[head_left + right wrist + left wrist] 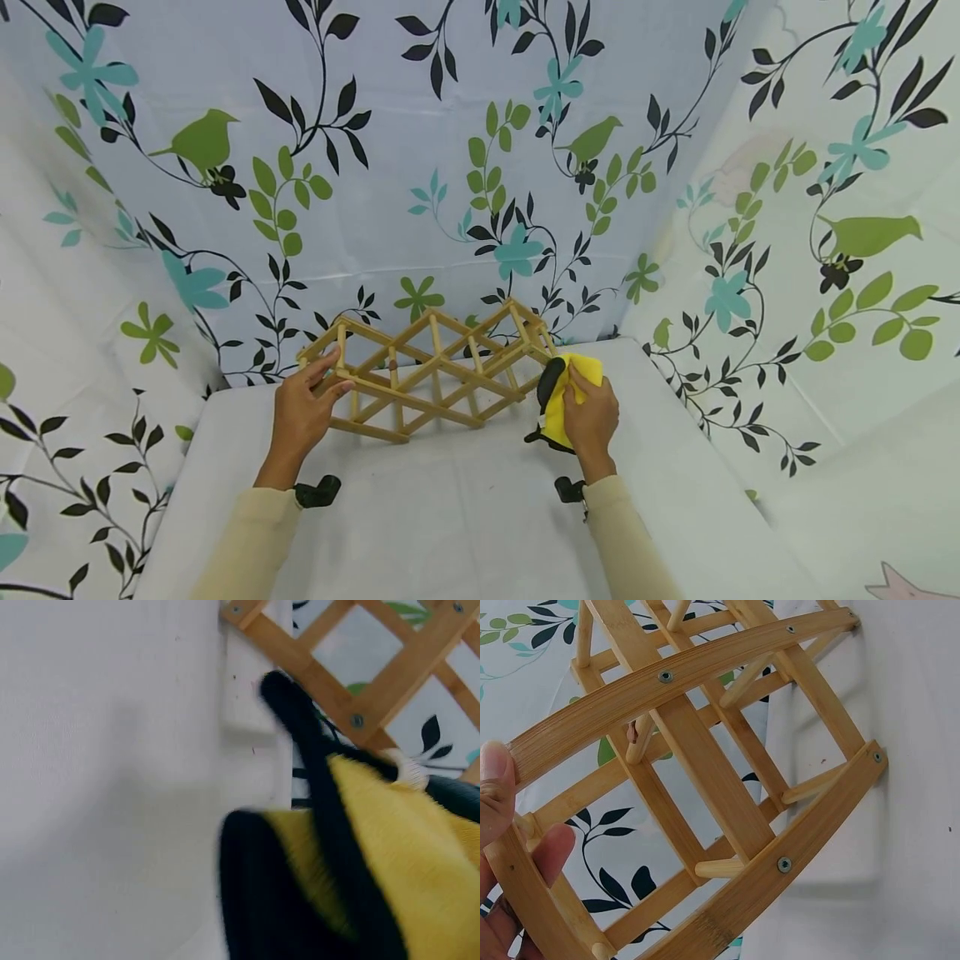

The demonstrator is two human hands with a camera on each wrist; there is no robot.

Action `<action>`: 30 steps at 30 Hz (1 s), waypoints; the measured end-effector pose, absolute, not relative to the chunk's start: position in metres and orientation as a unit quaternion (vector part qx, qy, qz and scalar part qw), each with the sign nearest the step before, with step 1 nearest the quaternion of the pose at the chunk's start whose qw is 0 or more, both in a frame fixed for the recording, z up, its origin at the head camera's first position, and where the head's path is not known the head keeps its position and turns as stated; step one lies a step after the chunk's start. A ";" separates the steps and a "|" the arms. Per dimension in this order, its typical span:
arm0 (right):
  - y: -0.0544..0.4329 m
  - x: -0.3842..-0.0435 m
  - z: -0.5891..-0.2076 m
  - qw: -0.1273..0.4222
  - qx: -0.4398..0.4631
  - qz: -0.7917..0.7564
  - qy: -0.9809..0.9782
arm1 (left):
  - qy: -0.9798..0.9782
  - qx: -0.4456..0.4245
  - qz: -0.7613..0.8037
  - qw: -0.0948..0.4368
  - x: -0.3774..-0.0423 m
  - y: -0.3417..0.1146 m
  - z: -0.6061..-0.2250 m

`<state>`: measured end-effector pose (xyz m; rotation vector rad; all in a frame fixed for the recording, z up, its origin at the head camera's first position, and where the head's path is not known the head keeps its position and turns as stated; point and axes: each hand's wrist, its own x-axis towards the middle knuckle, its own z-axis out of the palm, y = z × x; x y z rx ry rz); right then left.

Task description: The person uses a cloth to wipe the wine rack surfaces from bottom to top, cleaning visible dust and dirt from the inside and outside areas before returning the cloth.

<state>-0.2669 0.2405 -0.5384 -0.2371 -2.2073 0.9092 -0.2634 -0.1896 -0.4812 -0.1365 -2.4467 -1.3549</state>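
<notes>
A light wooden lattice rack (397, 396), likely a folding bamboo wine rack, has crossed slats joined by round dowels and metal rivets. My left hand (303, 417) grips its left end; in the left wrist view, the thumb and fingers of that hand (493, 799) are around the end slats (709, 780). A yellow cloth with black edging (588, 368) is bunched in my right hand (592, 423), beside the rack's right end. In the right wrist view the cloth (405, 840) hides the right hand and part of the rack (405, 671); whether it touches the wood I cannot tell.
A white-covered table (442, 517) lies beneath the rack. Behind it hangs a patterned curtain (375, 225) with leaves, flowers and birds, and similar fabric lines both sides. Dark wrist-camera mounts (318, 492) stick out inward from the wrists.
</notes>
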 end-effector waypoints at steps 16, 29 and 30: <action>0.234 -0.272 -0.531 0.387 -0.057 0.391 -0.834 | -0.860 -0.035 -0.484 0.157 -0.266 -0.189 -0.478; 0.183 -0.243 -0.498 0.367 0.132 0.518 -0.761 | -0.856 -0.031 -0.488 0.169 -0.255 -0.181 -0.479; 0.172 -0.243 -0.495 0.358 0.162 0.516 -0.761 | -0.855 -0.032 -0.489 0.169 -0.255 -0.180 -0.480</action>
